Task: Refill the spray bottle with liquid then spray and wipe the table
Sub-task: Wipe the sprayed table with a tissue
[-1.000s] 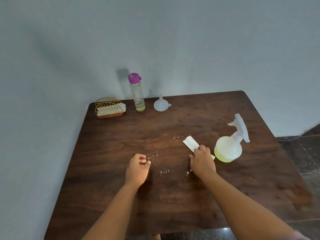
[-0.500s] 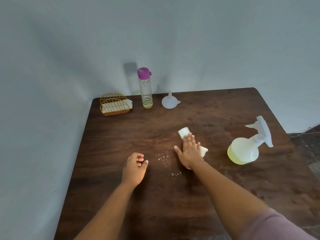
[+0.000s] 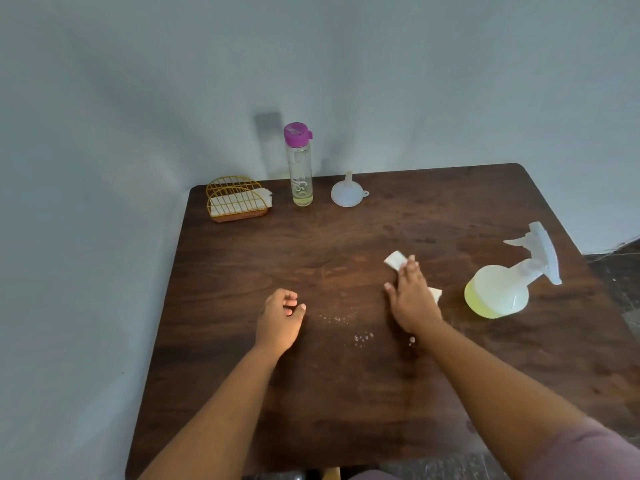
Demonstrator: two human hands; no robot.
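Your right hand (image 3: 412, 299) lies flat on the dark wooden counter (image 3: 242, 393), fingers straight and together, pressing a folded white tissue (image 3: 396, 260) against the surface. One end of the tissue shows beyond your fingertips toward 11 o'clock, and a smaller corner shows at the outer edge of the hand. Your left hand (image 3: 278, 320) rests on the counter at 9 o'clock from the right hand, well apart from it, its fingers loosely curled and holding nothing.

Between the two hands, and toward 6 o'clock from them, small spray droplets (image 3: 363, 338) bead on the wood in scattered clusters.

The spray bottle (image 3: 498, 292) stands at 3 o'clock from your right hand, near it but not touching. Its round translucent body holds yellow-green liquid in the lower part, and its white trigger head points away toward 1 o'clock.

Along the far edge of the counter, at 12 o'clock, stand three items in a row: a yellow wire napkin holder (image 3: 237, 199) with white napkins at the far left corner, a tall clear refill bottle (image 3: 300, 168) with a magenta cap and a little pale liquid at the bottom just beside it, and a white funnel (image 3: 347, 191) resting wide end down to the right of that.
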